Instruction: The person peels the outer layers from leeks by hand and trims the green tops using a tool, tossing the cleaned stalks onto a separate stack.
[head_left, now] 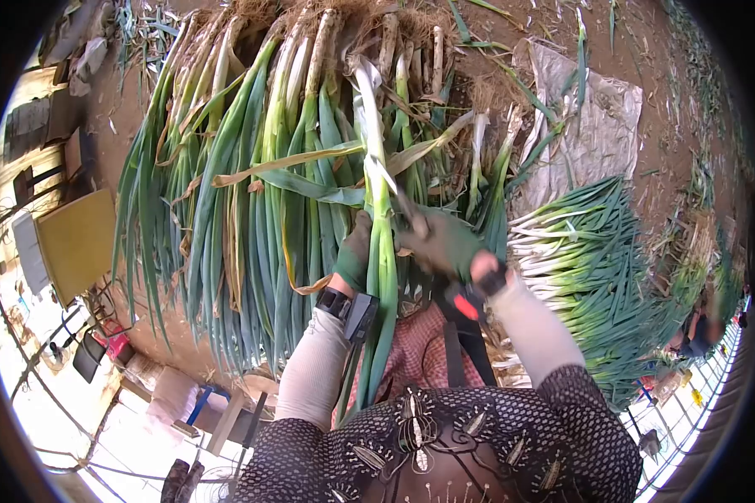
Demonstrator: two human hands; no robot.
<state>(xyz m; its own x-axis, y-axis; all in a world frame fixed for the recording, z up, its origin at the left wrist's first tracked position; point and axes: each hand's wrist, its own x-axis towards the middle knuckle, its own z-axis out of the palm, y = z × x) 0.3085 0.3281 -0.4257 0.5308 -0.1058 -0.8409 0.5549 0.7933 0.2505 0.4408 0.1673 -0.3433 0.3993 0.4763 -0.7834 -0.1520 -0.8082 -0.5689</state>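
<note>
A long green onion (372,126) stands out in front of me, its white end pointing away and its green leaves running down toward my lap. My left hand (356,251), in a green glove, is closed around its stalk. Blurred by motion, my right hand (440,241), also gloved, is closed on the handle of a tool whose tip lies beside the stalk; the tool looks like a knife. Outer leaves (310,186), some yellowed, hang off to the left of the stalk. Behind it lies a wide row of untrimmed green onions (252,201) with brown roots.
To the right, cleaned green onions (579,268) are piled with white ends facing left. A pale sheet (600,134) lies on the soil beyond them. A yellow board (77,243) stands at the left. A person (698,334) is partly visible at the far right.
</note>
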